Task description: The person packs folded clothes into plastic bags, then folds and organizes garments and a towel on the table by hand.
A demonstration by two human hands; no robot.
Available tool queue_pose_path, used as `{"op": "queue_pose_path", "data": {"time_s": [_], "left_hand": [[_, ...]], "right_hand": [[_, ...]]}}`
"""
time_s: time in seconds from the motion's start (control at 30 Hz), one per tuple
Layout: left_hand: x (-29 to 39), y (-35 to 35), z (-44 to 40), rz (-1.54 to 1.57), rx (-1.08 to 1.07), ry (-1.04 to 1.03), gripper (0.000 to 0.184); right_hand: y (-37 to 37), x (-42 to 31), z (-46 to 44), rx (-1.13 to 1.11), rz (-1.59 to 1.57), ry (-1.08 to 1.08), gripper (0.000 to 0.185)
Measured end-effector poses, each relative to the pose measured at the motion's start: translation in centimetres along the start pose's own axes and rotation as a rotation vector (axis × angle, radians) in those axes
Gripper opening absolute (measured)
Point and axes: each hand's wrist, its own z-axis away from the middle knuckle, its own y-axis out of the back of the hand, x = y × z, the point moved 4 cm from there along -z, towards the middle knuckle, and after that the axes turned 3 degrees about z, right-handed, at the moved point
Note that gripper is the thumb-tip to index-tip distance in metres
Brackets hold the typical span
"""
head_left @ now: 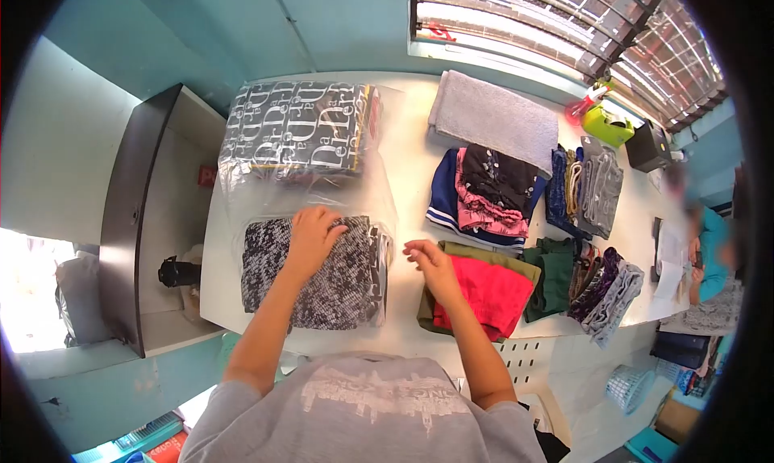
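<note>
My left hand [316,235] rests on the upper part of a folded black-and-white patterned cloth [330,289], fingers apart, at the edge of clear plastic. Just above that cloth lies a plastic-wrapped bundle [302,128] of dark fabric with white lettering. My right hand [427,261] hovers over the table's middle with its fingers apart and nothing in them, beside a folded red cloth [488,294] that lies on an olive one [427,308]. Beyond these is a pile with a pink-and-black garment [498,190] on navy cloth [443,187].
A folded grey towel [500,116] lies at the back of the white table [403,152]. Rolled and folded clothes [597,185] stand to the right. A dark-edged cabinet [161,221] is at left. A person in teal [712,253] sits at far right, near papers [671,257].
</note>
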Motion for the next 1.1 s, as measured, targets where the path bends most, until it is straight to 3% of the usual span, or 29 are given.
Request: {"op": "queue_pose_path", "data": {"time_s": [0.1, 0.17, 0.23, 0.3, 0.4, 0.47, 0.6, 0.7, 0.8, 0.83, 0.97, 1.1], "left_hand": [[-0.8, -2.1, 0.0, -0.048, -0.022, 0.038, 0.032], [-0.2, -1.9, -0.2, -0.143, 0.071, 0.034, 0.037], [1.1, -0.7, -0.1, -0.183, 0.098, 0.064, 0.043], [2.8, 2.0, 0.5, -0.148, 0.159, 0.032, 0.042], [3.9, 3.2, 2.9, -0.158, 0.009, 0.020, 0.049], [3.9, 1.9, 4.3, -0.165, -0.133, 0.067, 0.054], [1.3, -3.0, 6.0, -0.196, -0.212, 0.130, 0.064], [0.8, -3.6, 5.4, -0.177, -0.257, 0.163, 0.068], [0.4, -3.7, 5.7, -0.179, -0.248, 0.160, 0.068], [0.3, -3.8, 5.8, -0.182, -0.244, 0.157, 0.068], [0.4, -3.8, 6.0, -0.195, -0.222, 0.149, 0.068], [0.3, -4.0, 6.0, -0.187, -0.187, 0.125, 0.066]], "right_hand": [[3.4, 0.6, -1.8, 0.107, -0.037, 0.095, 0.018], [6.6, 0.1, -2.9, 0.197, -0.003, 0.171, 0.016], [10.2, -3.2, -3.0, 0.300, 0.134, 0.196, 0.016], [14.4, -2.2, -4.2, 0.450, 0.055, 0.212, 0.016], [22.4, -1.3, -6.3, 0.710, 0.284, 0.284, 0.018], [25.6, -0.9, -8.2, 0.760, 0.284, 0.227, 0.023], [29.2, 0.1, -13.4, 0.774, 0.560, 0.105, 0.034], [30.6, 0.2, -16.5, 0.884, 0.983, 0.019, 0.037], [29.9, -1.5, -18.1, 0.953, 1.112, -0.219, 0.041], [29.3, -2.2, -18.4, 0.925, 1.098, -0.272, 0.043], [28.8, -0.5, -20.9, 0.900, 1.106, -0.146, 0.040], [29.0, -4.2, -20.7, 0.752, 1.083, -0.241, 0.038]]}}
